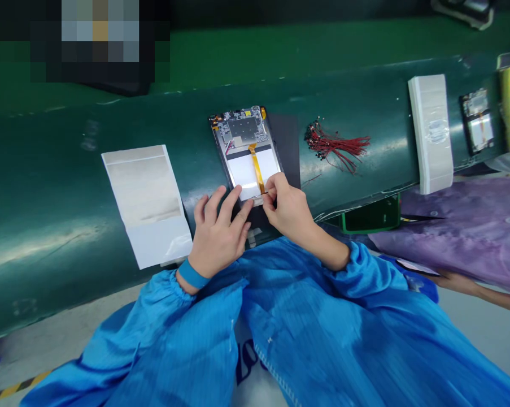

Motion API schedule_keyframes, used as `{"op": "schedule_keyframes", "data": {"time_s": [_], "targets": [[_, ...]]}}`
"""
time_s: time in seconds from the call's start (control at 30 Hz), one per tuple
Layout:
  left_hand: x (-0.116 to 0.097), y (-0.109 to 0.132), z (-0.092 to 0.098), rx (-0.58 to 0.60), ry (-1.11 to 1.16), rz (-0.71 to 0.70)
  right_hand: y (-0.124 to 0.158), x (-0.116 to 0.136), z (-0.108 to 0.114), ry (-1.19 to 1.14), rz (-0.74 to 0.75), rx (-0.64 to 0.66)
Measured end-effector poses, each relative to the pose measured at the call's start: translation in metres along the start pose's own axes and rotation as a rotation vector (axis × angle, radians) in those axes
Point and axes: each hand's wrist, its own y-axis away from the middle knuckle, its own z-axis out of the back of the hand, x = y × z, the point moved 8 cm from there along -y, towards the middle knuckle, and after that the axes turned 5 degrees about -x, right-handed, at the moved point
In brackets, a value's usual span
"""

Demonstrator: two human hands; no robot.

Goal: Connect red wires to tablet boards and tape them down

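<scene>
An opened tablet (243, 129) lies on the green bench, its circuit board at the far end and a white battery (242, 169) below. An orange ribbon cable (257, 169) runs down over the battery. My left hand (221, 229) rests at the tablet's near left edge, fingers spread, fingertips touching the near end. At the near right corner, my right hand (288, 206) has thumb and forefinger pinched close to the cable's lower end. Whatever is between those fingertips is too small to make out. A dark sheet (287, 147) lies partly under the tablet.
To the right lies a bundle of red wires (337, 145) with small black ends. Beyond it are a stack of white sheets (432, 133) and another opened tablet (478, 121). A white backing sheet (148, 198) lies left. A person in purple (462, 226) sits at right.
</scene>
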Motion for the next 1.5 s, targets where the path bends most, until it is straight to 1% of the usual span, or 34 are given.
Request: {"op": "schedule_keyframes", "data": {"time_s": [0.2,0.37,0.43,0.53,0.7,0.83,0.97,1.03,1.17,1.23,1.3,1.4,1.43,1.5], "targets": [[-0.004,0.002,0.000,0.001,-0.029,-0.023,0.002,-0.001,0.000,0.000,-0.017,-0.004],[-0.003,-0.005,0.003,-0.002,-0.018,-0.012,0.002,-0.002,0.000,-0.004,-0.025,0.002],[-0.004,-0.009,0.001,0.013,-0.019,-0.038,0.001,-0.004,0.002,-0.005,-0.030,-0.007],[-0.006,-0.010,-0.001,0.040,-0.016,-0.083,0.003,-0.008,0.010,0.006,-0.003,-0.054],[-0.008,-0.011,-0.005,0.083,-0.066,-0.105,0.018,-0.023,0.030,0.047,0.114,-0.208],[-0.020,-0.023,-0.013,0.122,-0.081,-0.128,0.032,-0.033,0.030,0.037,0.169,-0.252],[-0.029,-0.034,-0.019,0.144,-0.059,-0.141,0.038,-0.031,0.025,0.097,0.230,-0.296],[-0.024,-0.033,-0.016,0.153,-0.059,-0.156,0.038,-0.031,0.023,0.136,0.239,-0.299],[-0.002,-0.021,0.000,0.151,-0.077,-0.157,0.036,-0.034,0.020,0.180,0.225,-0.292],[0.004,-0.021,0.005,0.150,-0.070,-0.150,0.036,-0.036,0.019,0.188,0.225,-0.293],[-0.001,-0.027,0.003,0.160,-0.049,-0.169,0.036,-0.037,0.017,0.196,0.229,-0.293],[-0.013,-0.040,-0.008,0.181,-0.037,-0.231,0.037,-0.036,0.016,0.215,0.237,-0.292],[-0.014,-0.042,-0.010,0.186,-0.043,-0.251,0.037,-0.036,0.016,0.222,0.241,-0.291],[-0.010,-0.042,-0.011,0.197,-0.064,-0.277,0.038,-0.035,0.017,0.238,0.249,-0.300]]}}
